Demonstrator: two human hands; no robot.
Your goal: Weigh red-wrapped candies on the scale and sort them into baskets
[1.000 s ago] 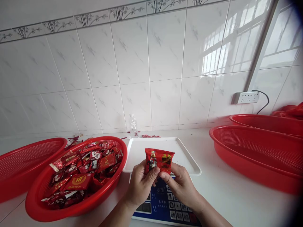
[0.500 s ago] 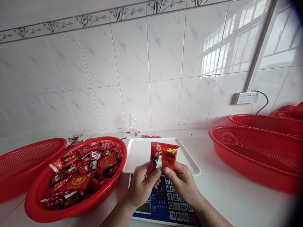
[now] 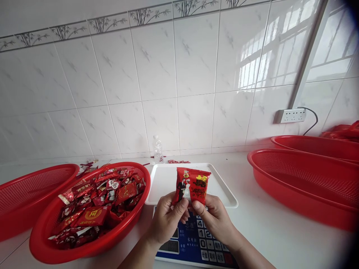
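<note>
A red packet (image 3: 192,186) with a printed couple and gold lettering is held upright in front of me by both hands. My left hand (image 3: 168,218) pinches its lower left corner, thumb on the front. At the lower right corner, my right hand (image 3: 214,220) grips it the same way. Behind and below the packet is a scale with a white tray (image 3: 221,188) and a blue keypad panel (image 3: 193,244), partly hidden by my hands. To the left, a red basket (image 3: 37,239) holds several red wrapped packets (image 3: 92,215).
Another red basket (image 3: 17,216) stands at the far left. Two more red baskets (image 3: 297,201) are at the right, with red bags (image 3: 343,131) behind. A clear plastic bottle (image 3: 157,150) stands by the tiled wall, near a power strip (image 3: 292,116) mounted further right.
The packet has shifted slightly left in my hands' grip, and my hands have moved slightly left with it. Everything else stays in place.
</note>
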